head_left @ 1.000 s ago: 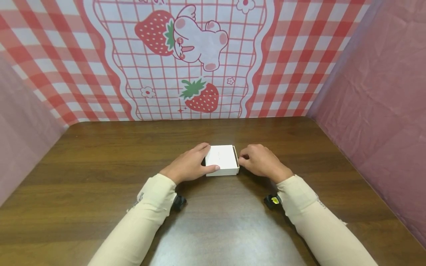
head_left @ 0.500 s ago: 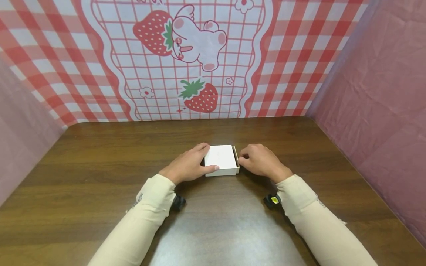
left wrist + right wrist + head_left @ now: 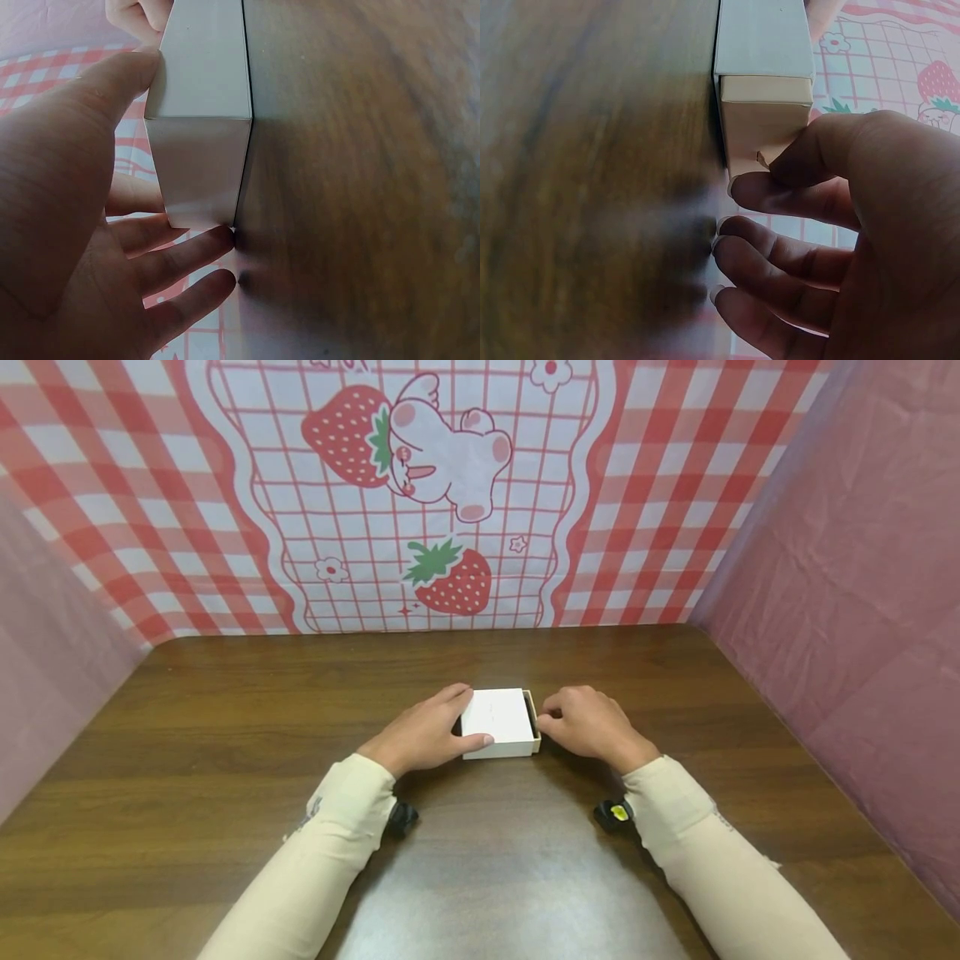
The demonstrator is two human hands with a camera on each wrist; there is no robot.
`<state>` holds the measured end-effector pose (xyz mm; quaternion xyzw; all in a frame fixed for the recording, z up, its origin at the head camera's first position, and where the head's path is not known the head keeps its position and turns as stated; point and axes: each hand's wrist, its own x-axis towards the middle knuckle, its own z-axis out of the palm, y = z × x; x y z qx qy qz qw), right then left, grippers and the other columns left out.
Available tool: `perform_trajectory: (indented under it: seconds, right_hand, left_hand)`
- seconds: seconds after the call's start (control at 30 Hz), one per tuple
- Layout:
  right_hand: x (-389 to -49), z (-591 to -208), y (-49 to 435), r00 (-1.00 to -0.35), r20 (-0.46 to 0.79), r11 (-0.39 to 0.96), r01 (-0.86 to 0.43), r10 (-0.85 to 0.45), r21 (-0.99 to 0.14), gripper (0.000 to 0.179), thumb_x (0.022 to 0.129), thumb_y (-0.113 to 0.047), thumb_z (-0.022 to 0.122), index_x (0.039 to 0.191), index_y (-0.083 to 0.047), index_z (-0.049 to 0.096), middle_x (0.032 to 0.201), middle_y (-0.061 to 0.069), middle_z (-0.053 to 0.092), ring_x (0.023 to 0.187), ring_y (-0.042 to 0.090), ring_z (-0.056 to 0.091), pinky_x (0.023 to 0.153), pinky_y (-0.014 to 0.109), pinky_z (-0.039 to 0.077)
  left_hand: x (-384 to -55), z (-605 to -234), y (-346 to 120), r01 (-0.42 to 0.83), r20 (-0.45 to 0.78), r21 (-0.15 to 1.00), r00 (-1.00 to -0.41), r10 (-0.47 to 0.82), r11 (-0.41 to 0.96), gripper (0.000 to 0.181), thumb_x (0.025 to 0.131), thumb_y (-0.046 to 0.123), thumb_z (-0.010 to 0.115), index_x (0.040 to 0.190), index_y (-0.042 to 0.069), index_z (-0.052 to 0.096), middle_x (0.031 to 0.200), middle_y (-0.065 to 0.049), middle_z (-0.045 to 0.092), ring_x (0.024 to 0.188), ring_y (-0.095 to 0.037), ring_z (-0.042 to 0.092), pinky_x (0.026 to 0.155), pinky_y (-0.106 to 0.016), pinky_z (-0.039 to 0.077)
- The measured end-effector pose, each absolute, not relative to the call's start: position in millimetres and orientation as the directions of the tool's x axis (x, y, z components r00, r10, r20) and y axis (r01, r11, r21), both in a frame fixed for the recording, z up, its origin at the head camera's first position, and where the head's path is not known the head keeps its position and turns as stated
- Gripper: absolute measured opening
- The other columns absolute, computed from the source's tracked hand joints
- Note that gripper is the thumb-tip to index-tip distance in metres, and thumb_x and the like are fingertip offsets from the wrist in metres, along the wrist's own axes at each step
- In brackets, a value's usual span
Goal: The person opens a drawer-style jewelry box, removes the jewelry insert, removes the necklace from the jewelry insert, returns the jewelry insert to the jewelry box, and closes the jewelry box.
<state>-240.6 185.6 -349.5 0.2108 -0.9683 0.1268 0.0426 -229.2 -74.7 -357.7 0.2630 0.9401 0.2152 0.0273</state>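
A small white slide-out box (image 3: 497,714) lies flat on the wooden table. My left hand (image 3: 422,731) grips its outer sleeve from the left, thumb on the near top edge and fingers round the far side. From the sleeve's right end a cream inner drawer (image 3: 763,120) sticks out a short way, with a dark strip of its inside showing in the head view. My right hand (image 3: 588,724) pinches a small pull tab (image 3: 762,159) on the drawer's end between thumb and index finger. Its other fingers curl loosely beside the table surface. The drawer's contents are hidden.
The brown wooden table (image 3: 495,843) runs back to a red-and-white checked cloth (image 3: 645,493) with strawberry prints. Pink cloth walls (image 3: 847,568) stand at both sides. A dark wrist camera (image 3: 612,814) sits under each sleeve cuff.
The drawer has slid very slightly to the right, so the dark gap beside the sleeve is a little wider. Both hands keep nearly the same place and hold.
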Motion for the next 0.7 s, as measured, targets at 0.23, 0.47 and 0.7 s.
perform_trajectory:
  seconds: [0.23,0.47,0.7]
  right_hand:
    - [-241.1,-349.7,185.5,-0.915,0.135,0.885,-0.402,-0.380,-0.234,0.022,0.088,-0.027,0.064,0.066,-0.024,0.065,0.070,-0.003,0.057,0.067,0.018,0.051,0.056,0.038,0.041]
    - [-242.0,-350.8,186.6,-0.919,0.145,0.889,-0.393,-0.367,-0.237,0.028,0.087,-0.026,0.064,0.061,-0.022,0.058,0.066,-0.002,0.053,0.064,0.018,0.048,0.054,0.037,0.038]
    - [-241.4,-350.8,185.8,-0.922,0.137,0.891,-0.386,-0.363,-0.239,0.024,0.088,-0.027,0.064,0.064,-0.022,0.062,0.069,-0.002,0.055,0.065,0.019,0.049,0.055,0.037,0.040]
  left_hand:
    - [-228.8,-357.9,-74.9,0.476,0.059,0.422,-0.863,0.501,0.771,0.087,0.093,0.058,0.062,0.155,0.003,0.034,0.158,-0.009,0.036,0.139,-0.025,0.043,0.110,-0.043,0.038]
    - [-229.7,-357.5,-74.5,0.481,0.058,0.418,-0.861,0.506,0.771,0.087,0.093,0.058,0.062,0.155,0.003,0.034,0.158,-0.009,0.036,0.138,-0.025,0.043,0.110,-0.042,0.039]
    - [-229.4,-357.2,-74.4,0.476,0.052,0.418,-0.863,0.503,0.774,0.087,0.093,0.058,0.063,0.155,0.004,0.035,0.157,-0.009,0.037,0.138,-0.025,0.044,0.109,-0.043,0.040]
